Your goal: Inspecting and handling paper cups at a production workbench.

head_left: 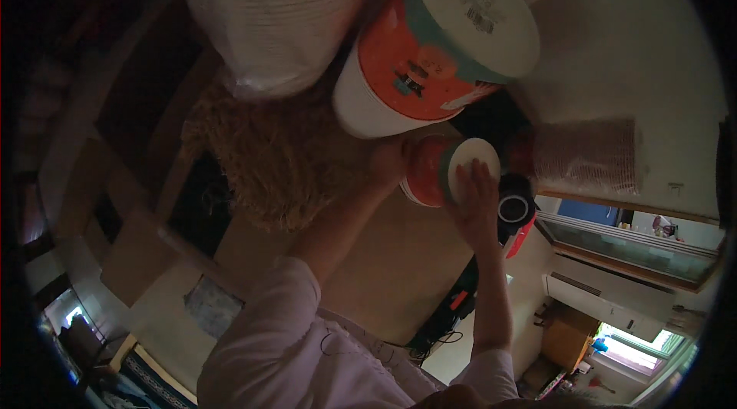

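A small orange paper tub (424, 171) with a teal band and a white round end (470, 157) is between my hands, tilted. My left hand (390, 163) is closed around its left side, its fingertips partly hidden in shadow. Across the white end lie the stretched fingers of my right hand (474, 192). Just beyond stands a much larger tub (407, 63) in matching orange, teal and white, leaning with its pale round end toward the upper right. A heap of brown shredded fibre (269, 155) lies left of my left hand.
A tall wrapped stack of white tubs (276, 17) rises at the far left. Another wrapped stack of cups (587, 155) sits to the right. Near my right wrist is a dark cylinder with a pale ring (515, 209). Cables (437, 344) lie by the brown tabletop's (368, 271) near edge.
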Action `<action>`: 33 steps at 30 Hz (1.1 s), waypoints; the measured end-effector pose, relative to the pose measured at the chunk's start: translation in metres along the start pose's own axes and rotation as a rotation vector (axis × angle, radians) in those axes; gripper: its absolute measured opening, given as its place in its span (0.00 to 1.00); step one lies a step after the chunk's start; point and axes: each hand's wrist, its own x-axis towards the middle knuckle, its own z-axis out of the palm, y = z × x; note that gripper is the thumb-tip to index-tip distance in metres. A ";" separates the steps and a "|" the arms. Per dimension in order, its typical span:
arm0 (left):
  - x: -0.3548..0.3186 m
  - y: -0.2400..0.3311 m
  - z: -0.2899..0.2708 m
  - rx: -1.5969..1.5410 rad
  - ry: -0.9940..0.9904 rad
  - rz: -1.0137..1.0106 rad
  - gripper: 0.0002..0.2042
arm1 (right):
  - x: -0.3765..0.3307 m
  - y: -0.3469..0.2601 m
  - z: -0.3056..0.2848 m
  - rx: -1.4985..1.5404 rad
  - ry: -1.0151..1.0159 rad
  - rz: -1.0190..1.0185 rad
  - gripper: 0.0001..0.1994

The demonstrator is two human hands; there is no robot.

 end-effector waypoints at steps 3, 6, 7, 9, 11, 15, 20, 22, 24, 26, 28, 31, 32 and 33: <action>-0.010 -0.011 0.010 -0.072 -0.039 -0.247 0.12 | -0.002 -0.001 -0.004 0.019 -0.019 -0.007 0.31; -0.016 -0.022 0.014 -0.112 0.067 -0.254 0.13 | -0.002 -0.004 -0.006 0.018 -0.023 0.000 0.31; -0.016 -0.024 0.016 -0.165 0.117 -0.219 0.12 | -0.002 -0.004 -0.006 0.027 -0.014 -0.006 0.31; -0.014 -0.028 0.019 -0.215 0.172 -0.182 0.11 | 0.000 -0.004 -0.006 0.038 -0.003 -0.016 0.31; -0.011 -0.029 0.022 -0.304 0.053 -0.173 0.10 | 0.001 -0.005 -0.007 0.011 -0.036 0.007 0.30; -0.009 -0.022 0.018 -0.297 0.122 -0.064 0.11 | 0.001 -0.005 -0.005 0.006 -0.030 0.010 0.30; -0.023 -0.005 0.006 -0.499 0.258 -0.098 0.11 | -0.001 -0.004 -0.006 0.068 -0.014 0.012 0.31; -0.029 -0.005 0.002 -0.427 0.260 -0.169 0.10 | -0.004 -0.004 -0.006 0.093 0.019 0.012 0.31; -0.034 -0.006 0.000 -0.354 0.259 -0.244 0.10 | -0.006 -0.005 -0.006 0.118 0.039 0.020 0.31; -0.038 -0.007 0.000 -0.167 0.179 -0.276 0.09 | -0.008 -0.005 -0.006 0.096 0.037 0.033 0.30; -0.041 -0.006 0.002 -0.186 0.191 -0.253 0.08 | -0.008 -0.004 -0.005 0.122 0.051 0.033 0.30; -0.046 -0.004 0.001 -0.243 0.173 -0.271 0.09 | -0.008 -0.005 -0.005 0.140 0.062 0.031 0.30; -0.048 -0.004 0.002 -0.297 0.188 -0.257 0.09 | -0.008 -0.005 -0.005 0.132 0.061 0.031 0.30; -0.050 -0.005 0.003 -0.294 0.150 -0.286 0.09 | -0.008 -0.006 -0.006 0.128 0.063 0.034 0.30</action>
